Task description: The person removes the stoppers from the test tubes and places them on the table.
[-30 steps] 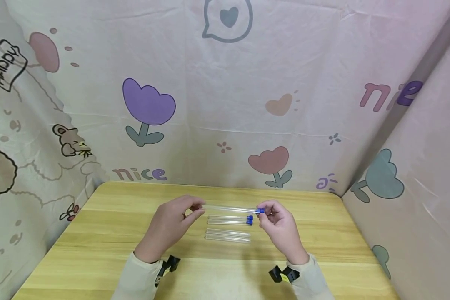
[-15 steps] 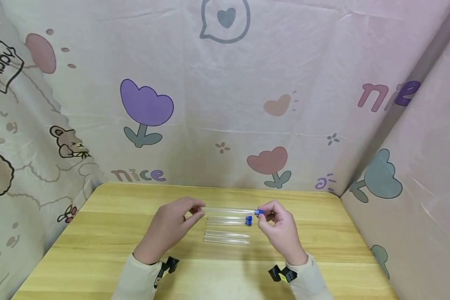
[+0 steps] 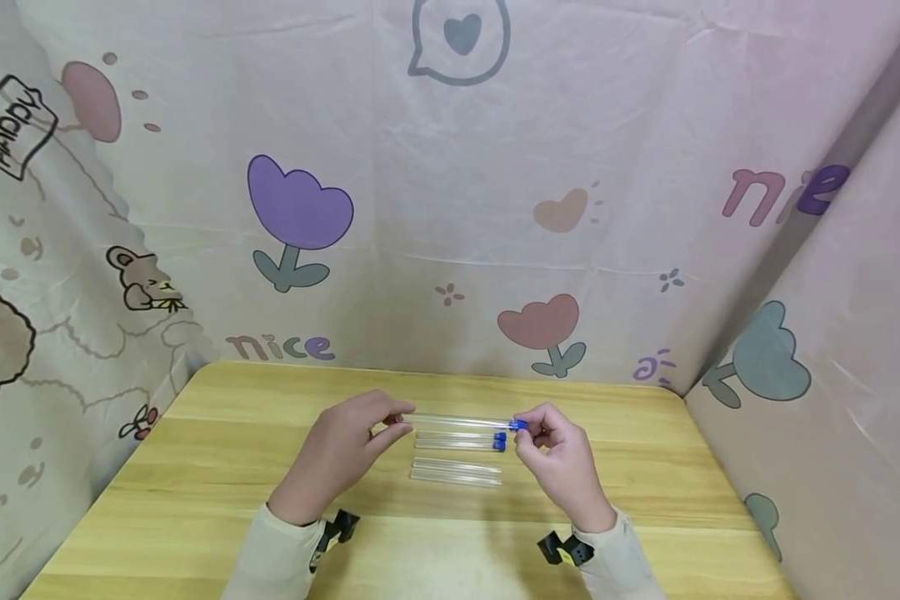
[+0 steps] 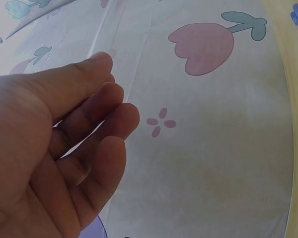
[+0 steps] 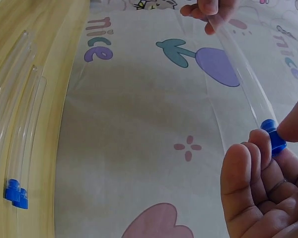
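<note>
A clear test tube (image 3: 461,420) with a blue cap (image 3: 520,425) is held level between the two hands, over the back part of the table. My left hand (image 3: 348,446) pinches its plain end between thumb and fingertips; in the left wrist view that hand's fingers hide the tube. At the other end my right hand (image 3: 562,458) pinches the blue cap with thumb and index finger, its other fingers curled in. Close in front, two capped tubes (image 3: 453,441) lie side by side. Nearer still are several uncapped clear tubes (image 3: 455,472), parallel to them.
The wooden table (image 3: 435,558) reaches back to a printed curtain (image 3: 435,208) behind, with more curtain at both sides. Each sleeve carries a small black wrist camera, such as the one on the right wrist (image 3: 566,547).
Both hands keep their hold on the test tube and its cap. The capped end has come down very slightly; the tubes on the table lie as before.
</note>
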A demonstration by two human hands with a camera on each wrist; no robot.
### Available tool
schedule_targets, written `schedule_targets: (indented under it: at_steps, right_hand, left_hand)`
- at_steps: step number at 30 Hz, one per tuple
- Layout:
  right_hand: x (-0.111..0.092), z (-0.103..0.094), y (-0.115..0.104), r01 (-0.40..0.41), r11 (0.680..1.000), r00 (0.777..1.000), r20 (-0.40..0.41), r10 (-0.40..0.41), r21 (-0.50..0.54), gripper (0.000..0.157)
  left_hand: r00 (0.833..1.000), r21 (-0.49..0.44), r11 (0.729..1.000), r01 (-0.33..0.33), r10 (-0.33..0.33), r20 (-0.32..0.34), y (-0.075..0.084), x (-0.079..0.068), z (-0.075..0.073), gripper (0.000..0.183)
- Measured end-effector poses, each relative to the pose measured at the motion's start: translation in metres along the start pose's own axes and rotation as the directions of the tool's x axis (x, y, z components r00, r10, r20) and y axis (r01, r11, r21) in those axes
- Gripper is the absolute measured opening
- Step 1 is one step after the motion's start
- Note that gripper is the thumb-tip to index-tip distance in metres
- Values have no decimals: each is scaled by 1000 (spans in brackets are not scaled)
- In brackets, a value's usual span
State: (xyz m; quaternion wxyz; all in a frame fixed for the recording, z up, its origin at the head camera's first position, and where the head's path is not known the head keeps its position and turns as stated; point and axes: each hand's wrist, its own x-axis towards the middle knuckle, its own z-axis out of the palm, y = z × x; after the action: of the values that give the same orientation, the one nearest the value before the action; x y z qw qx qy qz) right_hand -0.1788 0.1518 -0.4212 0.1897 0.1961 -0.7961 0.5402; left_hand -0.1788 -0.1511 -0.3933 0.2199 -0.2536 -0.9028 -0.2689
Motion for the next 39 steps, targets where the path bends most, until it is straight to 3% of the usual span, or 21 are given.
schedule_targets:
  at_steps: [20, 29, 39]
  right_hand:
    - [0, 2, 3, -26, 1000, 999, 26, 26, -11, 29]
    - [0, 2, 1, -5, 1000, 999, 35, 6, -3, 24]
    - [-1, 0, 1, 10, 1000, 994, 108, -10, 0, 19]
  left_hand:
    - [1000, 23, 1000, -15, 15, -2, -3, -1, 1, 20]
    - [1000, 44, 999, -14, 15, -6, -3, -1, 1, 17]
    - [1000, 67, 998, 1, 0, -13, -7, -2, -1, 16]
